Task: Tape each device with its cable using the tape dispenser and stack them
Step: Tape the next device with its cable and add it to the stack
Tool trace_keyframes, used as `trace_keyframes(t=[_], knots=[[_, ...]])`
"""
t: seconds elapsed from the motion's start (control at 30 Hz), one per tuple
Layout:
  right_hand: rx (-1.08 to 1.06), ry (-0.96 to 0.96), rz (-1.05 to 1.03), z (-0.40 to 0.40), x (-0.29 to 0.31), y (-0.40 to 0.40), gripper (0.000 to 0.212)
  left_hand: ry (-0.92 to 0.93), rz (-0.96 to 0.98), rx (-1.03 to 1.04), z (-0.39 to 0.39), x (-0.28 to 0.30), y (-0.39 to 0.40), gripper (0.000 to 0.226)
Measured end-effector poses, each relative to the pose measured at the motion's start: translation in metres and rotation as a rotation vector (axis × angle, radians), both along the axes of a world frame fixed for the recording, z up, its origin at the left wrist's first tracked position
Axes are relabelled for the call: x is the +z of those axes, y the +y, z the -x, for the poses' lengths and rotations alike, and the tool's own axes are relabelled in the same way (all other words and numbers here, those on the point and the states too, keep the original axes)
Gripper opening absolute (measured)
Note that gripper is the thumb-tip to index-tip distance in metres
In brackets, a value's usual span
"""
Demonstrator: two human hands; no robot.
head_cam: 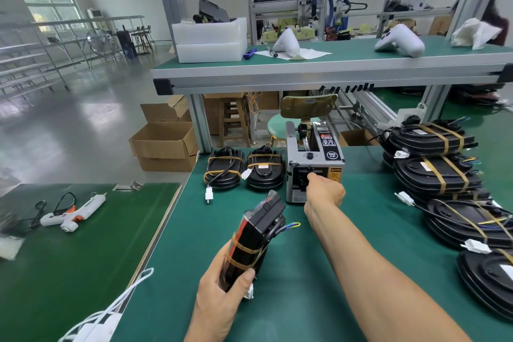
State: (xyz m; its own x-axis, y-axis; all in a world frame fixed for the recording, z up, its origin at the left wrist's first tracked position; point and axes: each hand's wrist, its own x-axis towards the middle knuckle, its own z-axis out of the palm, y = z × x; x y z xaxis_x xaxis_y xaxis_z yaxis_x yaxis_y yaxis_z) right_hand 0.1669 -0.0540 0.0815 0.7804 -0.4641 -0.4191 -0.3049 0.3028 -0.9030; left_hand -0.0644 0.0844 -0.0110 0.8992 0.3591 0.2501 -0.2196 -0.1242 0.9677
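A green workbench (319,272) carries everything. At its right edge lies a pile of black oval devices (444,175), each bound with tan tape and trailing white plugs. At the far middle stands the grey tape dispenser (311,158), and left of it sit two taped devices (244,171). Near the middle, the left hand (222,291) grips a black device (258,239) on edge, two tan tape bands round it, coloured wires poking right. The right hand (324,191) reaches to the dispenser's mouth, fingers curled there; whether they pinch tape I cannot tell.
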Motion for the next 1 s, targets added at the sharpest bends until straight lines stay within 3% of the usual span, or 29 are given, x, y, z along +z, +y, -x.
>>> trace_keyframes(t=[0.23, 0.7, 0.83, 1.0], knots=[[-0.045, -0.007, -0.064, 0.001, 0.001, 0.0, 0.022, 0.011, 0.001, -0.002, 0.002, 0.0, 0.0, 0.072], [-0.011, -0.02, -0.077, 0.014, -0.012, -0.007, 0.007, 0.021, -0.013, 0.002, 0.0, -0.005, 0.002, 0.071], [0.148, -0.026, -0.117, 0.045, -0.031, -0.027, 0.009, 0.015, 0.006, 0.001, 0.0, -0.004, 0.002, 0.073], [0.438, -0.253, -0.211, 0.08, -0.01, -0.046, 0.013, 0.013, 0.006, -0.001, 0.0, -0.002, 0.0, 0.07]])
